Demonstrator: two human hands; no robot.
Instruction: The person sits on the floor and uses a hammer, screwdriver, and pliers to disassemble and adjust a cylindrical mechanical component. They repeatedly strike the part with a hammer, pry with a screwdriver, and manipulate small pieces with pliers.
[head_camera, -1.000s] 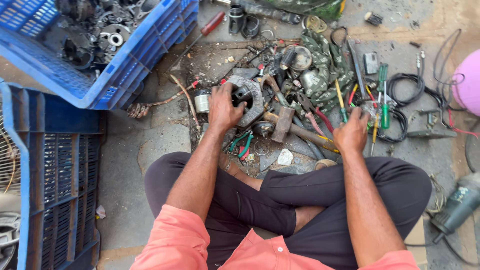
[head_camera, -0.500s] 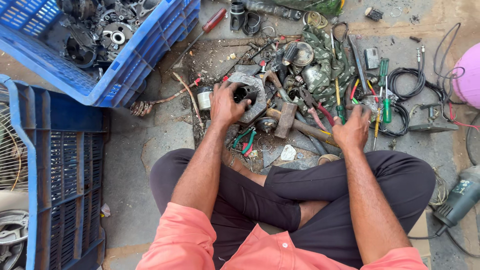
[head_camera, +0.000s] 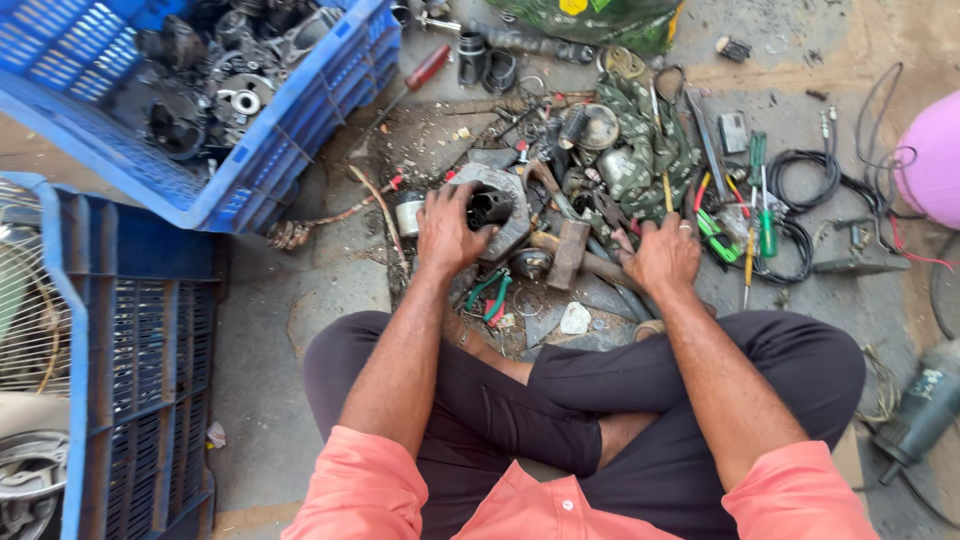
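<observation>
Grey metal housing (head_camera: 497, 207), round dark bore, grimy, left hand (head_camera: 447, 232) on it

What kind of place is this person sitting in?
Probably a small ground-level repair workshop. The left hand rests on a grey metal motor housing, a hammer and screwdrivers lie scattered about, and a blue crate holds used metal parts.
</observation>
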